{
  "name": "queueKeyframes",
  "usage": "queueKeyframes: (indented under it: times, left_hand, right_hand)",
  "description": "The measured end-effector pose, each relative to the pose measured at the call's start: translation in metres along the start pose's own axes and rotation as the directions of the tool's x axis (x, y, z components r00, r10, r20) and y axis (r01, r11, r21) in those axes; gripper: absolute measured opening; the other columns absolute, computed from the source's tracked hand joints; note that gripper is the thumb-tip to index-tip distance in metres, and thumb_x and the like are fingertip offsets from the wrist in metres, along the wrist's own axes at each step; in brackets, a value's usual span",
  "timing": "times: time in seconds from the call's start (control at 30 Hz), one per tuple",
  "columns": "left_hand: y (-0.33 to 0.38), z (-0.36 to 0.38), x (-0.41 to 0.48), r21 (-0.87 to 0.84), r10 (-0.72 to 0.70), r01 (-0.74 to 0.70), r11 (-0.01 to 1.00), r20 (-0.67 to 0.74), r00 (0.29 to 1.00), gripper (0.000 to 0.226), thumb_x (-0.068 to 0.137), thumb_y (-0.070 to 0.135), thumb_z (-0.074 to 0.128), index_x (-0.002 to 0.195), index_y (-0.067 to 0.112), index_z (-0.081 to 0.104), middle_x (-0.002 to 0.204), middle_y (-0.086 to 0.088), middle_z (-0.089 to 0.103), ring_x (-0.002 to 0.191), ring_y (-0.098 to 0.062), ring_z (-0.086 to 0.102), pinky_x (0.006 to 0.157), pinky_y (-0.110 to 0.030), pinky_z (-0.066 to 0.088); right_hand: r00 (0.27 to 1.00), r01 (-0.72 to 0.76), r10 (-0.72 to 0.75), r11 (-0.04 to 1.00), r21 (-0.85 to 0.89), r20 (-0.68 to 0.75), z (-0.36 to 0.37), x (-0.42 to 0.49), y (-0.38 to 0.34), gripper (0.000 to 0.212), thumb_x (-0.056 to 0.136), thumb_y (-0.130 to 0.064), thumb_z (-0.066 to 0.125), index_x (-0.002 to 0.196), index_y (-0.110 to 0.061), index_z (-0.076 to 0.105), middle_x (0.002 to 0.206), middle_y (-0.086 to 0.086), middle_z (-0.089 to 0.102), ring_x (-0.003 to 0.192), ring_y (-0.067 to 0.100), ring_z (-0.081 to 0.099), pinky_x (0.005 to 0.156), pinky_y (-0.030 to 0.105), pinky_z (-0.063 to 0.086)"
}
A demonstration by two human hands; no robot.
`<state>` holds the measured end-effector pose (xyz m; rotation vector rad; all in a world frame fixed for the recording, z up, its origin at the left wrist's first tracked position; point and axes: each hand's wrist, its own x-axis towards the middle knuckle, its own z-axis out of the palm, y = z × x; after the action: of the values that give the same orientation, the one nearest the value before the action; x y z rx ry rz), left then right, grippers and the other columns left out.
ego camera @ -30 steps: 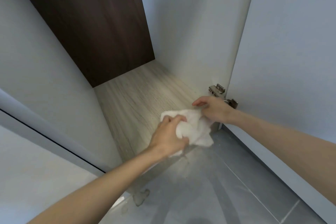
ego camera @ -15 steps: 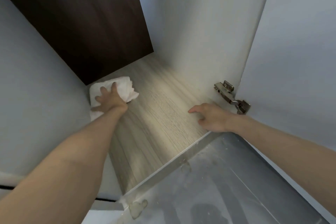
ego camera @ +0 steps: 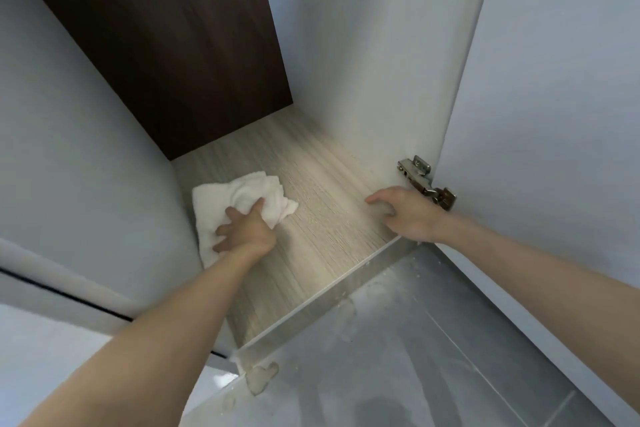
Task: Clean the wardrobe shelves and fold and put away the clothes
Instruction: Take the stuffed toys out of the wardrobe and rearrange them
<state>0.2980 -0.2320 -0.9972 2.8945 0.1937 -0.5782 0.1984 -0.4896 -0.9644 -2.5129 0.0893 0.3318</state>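
Person shows only as two arms; left grip (ego camera: 244, 230) is a bare hand, back and knuckles toward the lens, thumb and two fingers distinct; right grip (ego camera: 408, 215) also a bare hand, index finger plain, the other fingers partly hidden; left forearm (ego camera: 166, 329) bare from wrist to frame edge, looks broad near the lens in the wide-angle view; right forearm (ego camera: 540, 274) bare likewise, narrow at the wrist; nails too small to tell; everything above the forearms out of frame.
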Motion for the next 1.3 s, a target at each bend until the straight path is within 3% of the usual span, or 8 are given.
queueKeyframes:
  times: [0.13, 0.3, 0.53, 0.73, 0.8, 0.93, 1.1, 1.3]
  left_hand:
    - [0.0, 0.015, -0.043, 0.191, 0.075, -0.083, 0.978, 0.045, 0.996, 0.076, 0.096, 0.035, 0.045, 0.151, 0.039, -0.007, 0.152, -0.021, 0.0, 0.133, -0.046, 0.03, 0.107, -0.053, 0.036]
    - [-0.004, 0.023, -0.081, 0.207, 0.119, -0.162, 0.965, 0.204, 0.972, 0.083, 0.093, 0.036, 0.047, 0.15, 0.037, -0.012, 0.152, -0.026, -0.003, 0.13, -0.041, 0.041, 0.109, -0.048, 0.035]
    - [0.019, 0.033, -0.112, 0.175, 0.364, -0.377, 0.909, 0.102, 0.926, 0.081, 0.092, 0.046, 0.052, 0.154, 0.027, 0.005, 0.148, -0.026, 0.025, 0.131, -0.037, 0.038, 0.103, -0.038, 0.038]
    - [0.077, 0.048, -0.121, 0.154, 0.557, -0.547, 0.823, -0.035, 0.829, 0.062, 0.098, 0.053, 0.031, 0.152, 0.024, 0.021, 0.143, -0.015, 0.04, 0.117, -0.038, 0.051, 0.091, -0.037, 0.041]
    - [0.095, 0.053, -0.122, 0.048, 0.612, -0.61, 0.791, -0.065, 0.788, 0.053, 0.102, 0.043, 0.024, 0.151, 0.023, 0.025, 0.15, -0.011, 0.037, 0.124, -0.038, 0.048, 0.098, -0.039, 0.039]
    - [0.088, 0.048, -0.108, -0.269, 0.577, -0.602, 0.752, -0.173, 0.798, 0.056, 0.091, 0.008, 0.037, 0.144, 0.023, 0.041, 0.143, -0.003, 0.05, 0.126, -0.027, 0.05, 0.103, -0.036, 0.04]
    - [0.034, 0.036, -0.08, -0.31, 0.444, -0.589, 0.746, -0.427, 0.788, 0.059, 0.078, -0.009, 0.04, 0.128, 0.018, 0.058, 0.135, -0.002, 0.053, 0.122, -0.024, 0.05, 0.104, -0.028, 0.037]
    - [0.018, 0.038, -0.072, -0.25, 0.513, -0.613, 0.75, -0.367, 0.776, 0.06, 0.087, -0.008, 0.038, 0.143, 0.013, 0.042, 0.152, -0.002, 0.035, 0.141, -0.018, 0.028, 0.114, -0.022, 0.017]
  right_hand:
    - [0.998, 0.01, -0.01, 1.0, -0.01, -0.066, -0.013, -0.006, -0.014, 0.049, 0.092, -0.002, 0.045, 0.137, -0.021, 0.05, 0.145, 0.006, 0.043, 0.133, 0.022, 0.041, 0.107, 0.029, 0.035]
    - [0.984, -0.016, 0.022, 0.999, 0.037, -0.179, -0.024, -0.012, -0.022, 0.046, 0.092, -0.002, 0.045, 0.133, -0.02, 0.054, 0.115, 0.008, 0.049, 0.098, 0.023, 0.054, 0.069, 0.019, 0.04]
    - [0.979, -0.042, 0.059, 0.995, 0.094, -0.195, -0.031, -0.025, -0.016, 0.044, 0.093, -0.002, 0.045, 0.132, -0.02, 0.054, 0.14, 0.003, 0.049, 0.122, 0.018, 0.05, 0.083, 0.013, 0.031]
    - [0.976, -0.033, 0.077, 0.977, 0.211, -0.205, -0.034, -0.039, -0.01, 0.046, 0.092, 0.008, 0.041, 0.132, -0.009, 0.054, 0.135, 0.011, 0.05, 0.104, 0.011, 0.047, 0.068, 0.007, 0.036]
    - [0.974, -0.035, 0.085, 0.972, 0.231, -0.21, -0.031, -0.042, -0.005, 0.046, 0.091, 0.01, 0.04, 0.13, -0.01, 0.056, 0.133, 0.011, 0.052, 0.098, 0.013, 0.049, 0.068, 0.005, 0.039]
    - [0.969, -0.044, 0.066, 0.995, 0.095, -0.239, -0.02, -0.044, 0.003, 0.05, 0.089, 0.008, 0.041, 0.13, -0.017, 0.057, 0.134, 0.011, 0.056, 0.119, 0.023, 0.054, 0.099, 0.027, 0.043]
    - [0.996, 0.067, -0.073, 0.992, -0.11, -0.053, 0.012, -0.031, -0.017, 0.057, 0.094, -0.014, 0.052, 0.147, -0.026, 0.037, 0.155, 0.005, 0.029, 0.144, 0.025, 0.026, 0.114, 0.029, 0.024]
    - [0.969, -0.073, 0.151, 0.931, -0.359, 0.194, 0.046, 0.008, -0.036, 0.095, 0.078, -0.075, 0.054, 0.148, -0.053, -0.006, 0.16, 0.003, -0.023, 0.139, 0.053, -0.024, 0.114, 0.062, -0.007]
